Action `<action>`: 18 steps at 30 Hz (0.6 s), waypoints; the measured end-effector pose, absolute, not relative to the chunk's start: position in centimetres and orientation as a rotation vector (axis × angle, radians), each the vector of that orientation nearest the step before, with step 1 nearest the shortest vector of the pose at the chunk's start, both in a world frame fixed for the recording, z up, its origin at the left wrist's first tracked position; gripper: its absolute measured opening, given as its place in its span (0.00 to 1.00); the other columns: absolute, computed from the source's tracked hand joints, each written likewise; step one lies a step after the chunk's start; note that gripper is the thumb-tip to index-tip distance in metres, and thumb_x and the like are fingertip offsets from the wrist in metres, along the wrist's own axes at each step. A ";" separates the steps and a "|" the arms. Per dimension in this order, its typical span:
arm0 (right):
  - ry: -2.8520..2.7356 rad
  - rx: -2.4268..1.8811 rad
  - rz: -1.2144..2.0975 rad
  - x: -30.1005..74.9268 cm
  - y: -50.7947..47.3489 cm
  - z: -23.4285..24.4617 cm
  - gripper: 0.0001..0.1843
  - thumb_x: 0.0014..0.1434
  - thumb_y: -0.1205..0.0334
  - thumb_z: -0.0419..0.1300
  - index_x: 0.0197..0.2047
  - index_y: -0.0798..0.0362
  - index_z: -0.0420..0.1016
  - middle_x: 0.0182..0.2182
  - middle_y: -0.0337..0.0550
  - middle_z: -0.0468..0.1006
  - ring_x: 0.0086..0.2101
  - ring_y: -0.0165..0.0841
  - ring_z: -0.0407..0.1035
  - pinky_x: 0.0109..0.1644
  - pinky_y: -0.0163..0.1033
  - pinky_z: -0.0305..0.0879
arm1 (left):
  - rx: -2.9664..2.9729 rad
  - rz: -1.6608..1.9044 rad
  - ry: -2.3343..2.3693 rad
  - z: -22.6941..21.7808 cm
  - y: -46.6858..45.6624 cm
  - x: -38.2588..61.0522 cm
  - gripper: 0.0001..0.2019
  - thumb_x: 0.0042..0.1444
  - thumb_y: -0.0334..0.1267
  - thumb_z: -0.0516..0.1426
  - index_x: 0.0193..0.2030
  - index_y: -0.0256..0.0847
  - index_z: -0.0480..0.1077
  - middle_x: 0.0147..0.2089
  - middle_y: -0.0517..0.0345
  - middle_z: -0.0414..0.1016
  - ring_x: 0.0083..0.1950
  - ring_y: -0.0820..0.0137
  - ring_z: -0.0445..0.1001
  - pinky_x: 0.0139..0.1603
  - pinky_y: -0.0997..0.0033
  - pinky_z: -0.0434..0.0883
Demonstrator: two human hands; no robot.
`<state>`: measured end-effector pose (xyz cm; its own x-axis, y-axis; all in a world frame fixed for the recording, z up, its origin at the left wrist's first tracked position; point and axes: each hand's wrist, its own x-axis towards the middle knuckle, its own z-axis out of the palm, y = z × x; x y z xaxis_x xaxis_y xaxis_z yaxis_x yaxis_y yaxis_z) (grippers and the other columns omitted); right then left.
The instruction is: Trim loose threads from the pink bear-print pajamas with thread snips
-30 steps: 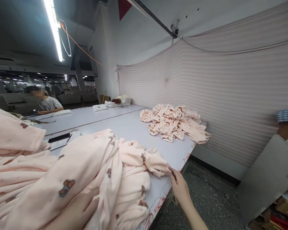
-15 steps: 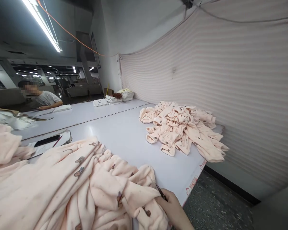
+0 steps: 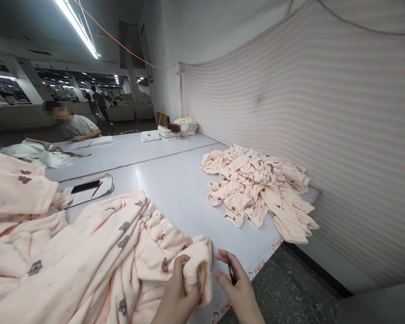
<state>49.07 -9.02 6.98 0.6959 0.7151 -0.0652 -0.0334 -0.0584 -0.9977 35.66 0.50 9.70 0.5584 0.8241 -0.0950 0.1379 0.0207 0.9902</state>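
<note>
A pale pink fleece garment printed with small brown bears lies bunched on the white table in front of me. My left hand grips its folded end near the table's front edge, fingers closed into the cloth. My right hand is just to the right of that end, fingers curled round a small dark metal tool, perhaps thread snips. The two hands are a few centimetres apart.
More pink fleece is piled at my left. A heap of pink pieces lies at the table's far right by a striped cloth wall. A phone on a clipboard, folded stacks, a seated person behind.
My left hand has come into view and taken hold of the garment's end. My right hand has let go of the cloth and drawn slightly right, still holding the tool.
</note>
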 end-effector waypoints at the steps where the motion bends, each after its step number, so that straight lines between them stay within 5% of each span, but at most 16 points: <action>1: -0.632 -1.529 0.671 48.7 -8.7 7.3 0.25 0.50 0.56 0.65 0.52 0.50 0.71 0.50 0.49 0.75 0.53 0.42 0.66 0.52 0.40 0.65 | 1.391 0.616 0.847 10.6 0.9 35.7 0.16 0.46 0.35 0.58 0.43 0.43 0.63 0.33 0.61 0.72 0.34 0.64 0.72 0.35 0.70 0.68; 5: -0.702 -1.591 0.634 47.4 -6.4 8.5 0.16 0.52 0.58 0.62 0.44 0.54 0.76 0.42 0.47 0.79 0.44 0.40 0.72 0.48 0.39 0.68 | 0.997 0.524 0.738 12.5 2.2 35.3 0.15 0.46 0.32 0.57 0.44 0.43 0.67 0.29 0.63 0.73 0.35 0.67 0.73 0.37 0.72 0.67; 12: -0.743 -1.616 0.576 47.8 -3.5 8.7 0.14 0.56 0.51 0.59 0.33 0.54 0.75 0.29 0.42 0.77 0.33 0.36 0.72 0.36 0.34 0.69 | 0.692 0.548 0.603 10.8 4.8 35.0 0.23 0.49 0.36 0.61 0.54 0.46 0.68 0.56 0.51 0.72 0.54 0.58 0.71 0.52 0.62 0.68; 15: -0.816 -1.703 0.443 48.8 -2.9 9.1 0.12 0.55 0.53 0.61 0.40 0.52 0.74 0.38 0.45 0.77 0.42 0.39 0.71 0.43 0.35 0.67 | 0.759 0.579 0.579 10.3 6.0 35.4 0.24 0.49 0.41 0.63 0.54 0.44 0.70 0.55 0.48 0.73 0.57 0.54 0.69 0.57 0.57 0.65; 18: -0.915 -1.723 0.405 50.1 -1.9 10.0 0.23 0.56 0.56 0.59 0.55 0.49 0.67 0.53 0.47 0.71 0.53 0.39 0.64 0.51 0.36 0.63 | 0.941 0.581 0.574 10.5 6.7 35.7 0.24 0.49 0.45 0.63 0.54 0.43 0.71 0.55 0.49 0.74 0.59 0.54 0.67 0.61 0.57 0.62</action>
<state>50.12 -1.86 9.96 0.6447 0.7449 0.1716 0.3743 -0.1119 -0.9206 35.70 6.73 10.52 0.7074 0.6790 -0.1963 -0.2056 0.4635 0.8619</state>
